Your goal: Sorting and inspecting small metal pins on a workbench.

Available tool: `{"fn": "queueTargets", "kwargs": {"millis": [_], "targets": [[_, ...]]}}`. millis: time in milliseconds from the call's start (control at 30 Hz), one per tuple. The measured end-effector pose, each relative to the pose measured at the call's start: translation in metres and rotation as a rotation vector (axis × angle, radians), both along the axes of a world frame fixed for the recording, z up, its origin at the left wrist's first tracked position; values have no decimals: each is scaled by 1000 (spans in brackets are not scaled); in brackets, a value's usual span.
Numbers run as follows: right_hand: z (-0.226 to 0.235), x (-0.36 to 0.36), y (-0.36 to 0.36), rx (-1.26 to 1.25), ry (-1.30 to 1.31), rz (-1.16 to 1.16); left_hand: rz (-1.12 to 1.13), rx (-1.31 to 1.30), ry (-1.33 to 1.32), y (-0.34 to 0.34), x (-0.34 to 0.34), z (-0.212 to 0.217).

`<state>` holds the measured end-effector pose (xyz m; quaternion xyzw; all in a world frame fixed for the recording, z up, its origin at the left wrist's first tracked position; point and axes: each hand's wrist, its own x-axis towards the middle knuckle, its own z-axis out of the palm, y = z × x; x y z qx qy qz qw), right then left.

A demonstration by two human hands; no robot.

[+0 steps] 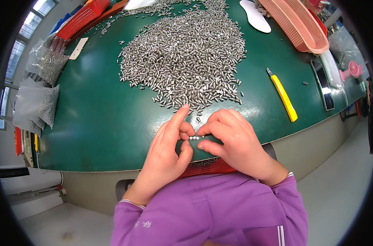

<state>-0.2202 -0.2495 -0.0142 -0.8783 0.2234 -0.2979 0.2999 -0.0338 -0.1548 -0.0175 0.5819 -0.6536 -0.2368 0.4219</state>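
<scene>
A large heap of small silver metal pins (186, 53) covers the middle of the green table (100, 119). My left hand (166, 156) rests near the table's front edge, index finger stretched toward the heap's near fringe. My right hand (235, 143) lies beside it, fingers curled. Between the fingertips of both hands a short row of pins (194, 138) is pinched together. Under my hands, at the table's edge, sits a red basket (207, 167) with pins in it, mostly hidden.
A yellow utility knife (284, 96) lies right of the heap. A pink basket (297, 22) and a white insole-shaped piece (256, 16) are at the back right, a phone (322, 84) at the right. Bags of pins (43, 102) and a red basket (84, 16) stand at the left.
</scene>
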Motion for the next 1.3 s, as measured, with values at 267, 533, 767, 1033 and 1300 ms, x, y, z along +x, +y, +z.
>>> {"fn": "queueTargets", "kwargs": {"millis": [267, 533, 767, 1033, 1300], "targets": [[3, 0, 0, 29, -9, -10, -1, -2, 4, -1, 0, 1], [-2, -7, 9, -33, -6, 90, -103, 49, -39, 13, -1, 7], [16, -28, 8, 102, 26, 213, -234, 181, 13, 24, -2, 31], [5, 0, -19, -128, 33, -178, 164, -18, -193, -14, -6, 5], [0, 2, -12, -67, -38, -35, 100, 29, -85, -12, -7, 3]]}}
